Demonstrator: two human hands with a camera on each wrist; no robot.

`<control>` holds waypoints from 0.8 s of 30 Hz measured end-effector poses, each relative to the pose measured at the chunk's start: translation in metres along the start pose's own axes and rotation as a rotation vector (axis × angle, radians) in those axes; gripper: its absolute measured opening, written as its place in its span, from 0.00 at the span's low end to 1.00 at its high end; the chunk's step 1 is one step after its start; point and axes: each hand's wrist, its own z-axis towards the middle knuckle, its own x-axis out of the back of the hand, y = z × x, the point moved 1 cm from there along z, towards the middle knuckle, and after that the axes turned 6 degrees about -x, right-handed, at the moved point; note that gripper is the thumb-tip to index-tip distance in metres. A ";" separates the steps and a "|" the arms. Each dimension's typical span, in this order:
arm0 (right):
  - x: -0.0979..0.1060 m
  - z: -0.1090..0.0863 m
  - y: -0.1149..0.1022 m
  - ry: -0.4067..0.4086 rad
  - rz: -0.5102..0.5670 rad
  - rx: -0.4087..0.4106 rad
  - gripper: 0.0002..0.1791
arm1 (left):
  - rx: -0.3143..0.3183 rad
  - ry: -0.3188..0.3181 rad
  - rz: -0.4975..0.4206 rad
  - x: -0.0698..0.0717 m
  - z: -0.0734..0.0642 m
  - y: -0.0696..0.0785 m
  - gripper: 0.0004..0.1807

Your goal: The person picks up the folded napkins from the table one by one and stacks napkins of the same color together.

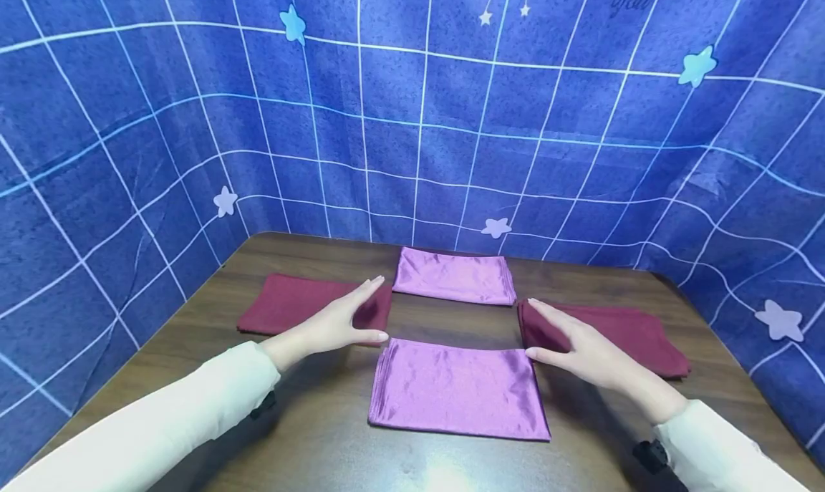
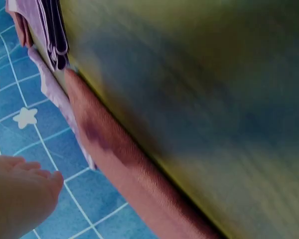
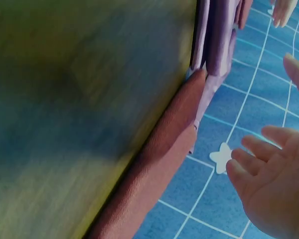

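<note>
Head view: 2 empty hands hover at either side of a front folded purple satin cloth [image 1: 459, 392] on a wood-grain table [image 1: 322, 435].
Front cloth sits between hands, toward the wearer, long axis left-right; left hand [image 1: 336, 325] by its far-left corner, right hand [image 1: 585, 345] by its far-right corner, right thumb looks slightly nearer; contact can't be told. Both hands released, fingers extended, gripping nothing. 1 left maroon cloth [image 1: 286, 307] and 1 right maroon cloth [image 1: 621, 331] partly behind the hands; rear purple satin cloth [image 1: 454, 277] beyond. Writing: "You" [image 1: 630, 0] on blue star-print curtain [image 1: 399, 162]; no brands or labels readable.
</note>
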 end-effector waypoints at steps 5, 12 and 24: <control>-0.004 -0.004 -0.003 0.032 0.014 -0.005 0.45 | 0.049 0.043 -0.032 -0.004 -0.006 0.005 0.55; -0.010 -0.008 -0.006 0.075 0.084 -0.023 0.44 | 0.076 0.088 -0.163 -0.013 -0.012 0.007 0.54; -0.014 -0.018 -0.011 0.140 0.206 -0.118 0.38 | 0.084 0.192 -0.314 -0.032 -0.023 0.016 0.40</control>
